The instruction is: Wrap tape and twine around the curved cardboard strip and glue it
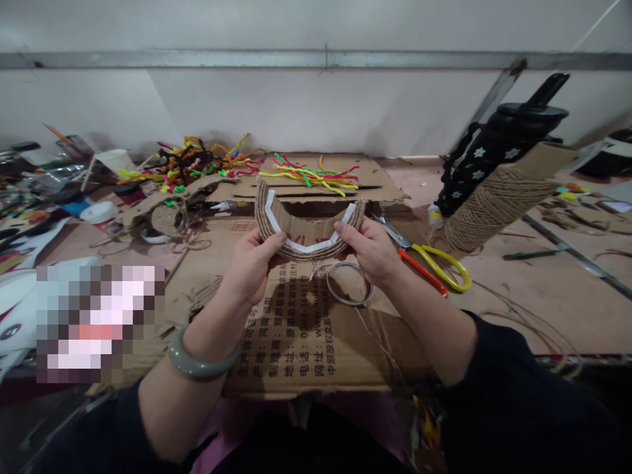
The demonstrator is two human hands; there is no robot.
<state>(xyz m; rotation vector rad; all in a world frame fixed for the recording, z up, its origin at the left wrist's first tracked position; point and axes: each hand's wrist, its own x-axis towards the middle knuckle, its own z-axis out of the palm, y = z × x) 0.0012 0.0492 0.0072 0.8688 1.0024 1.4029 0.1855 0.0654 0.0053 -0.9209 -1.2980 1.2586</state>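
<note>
Both hands hold a curved cardboard piece (320,253) above the work surface, its ends pointing up and away. Rows of twine seem to cover its outer edge, and a white tape strip (302,248) follows the inner curve. My left hand (254,260) pinches the left side, thumb on top. My right hand (368,250) grips the right side the same way. Beneath lies a flattened printed cardboard sheet (345,342). A roll of white tape (330,289) rests on it below my right hand. Scissors with red and yellow handles (419,257) lie just right of that hand.
A large cone of twine (498,201) leans at the right beside a black flowered object (486,155). Colourful pipe cleaners (316,174) lie on cardboard at the back, with a tangled heap (190,161) to their left. Paint jars (72,201) stand at the left. A wall closes off the back.
</note>
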